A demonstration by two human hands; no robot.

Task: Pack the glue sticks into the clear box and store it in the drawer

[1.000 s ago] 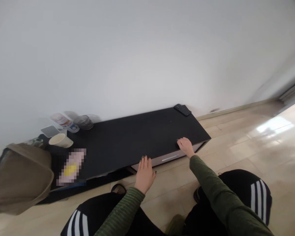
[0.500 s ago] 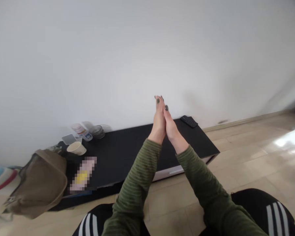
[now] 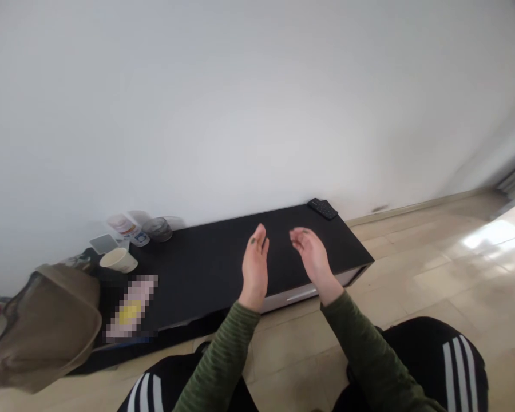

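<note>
My left hand [image 3: 254, 269] is raised in front of the black low cabinet [image 3: 206, 252], palm turned inward, fingers stretched and slightly curved. Across a gap from it, my right hand [image 3: 312, 256] faces it with loosely bent fingers. Both hands hold nothing and touch nothing. Dark nail polish shows on the thumbs, and green ribbed sleeves cover both forearms. Nearest beyond my right hand is a black keypad-like object [image 3: 323, 208] at the cabinet's back right corner.
On the cabinet's left stand a paper cup [image 3: 119, 260], a dark glass bowl [image 3: 158, 229] and a white bottle [image 3: 127, 229]. A brown bag [image 3: 47, 326] lies at its left end, beside a pixelated pink and yellow item [image 3: 131, 309]. A white wall [image 3: 257, 114] rises behind.
My hands were pressed together palm to palm; now they are apart and lower, the left moved left and the right moved right. The view has shifted slightly.
</note>
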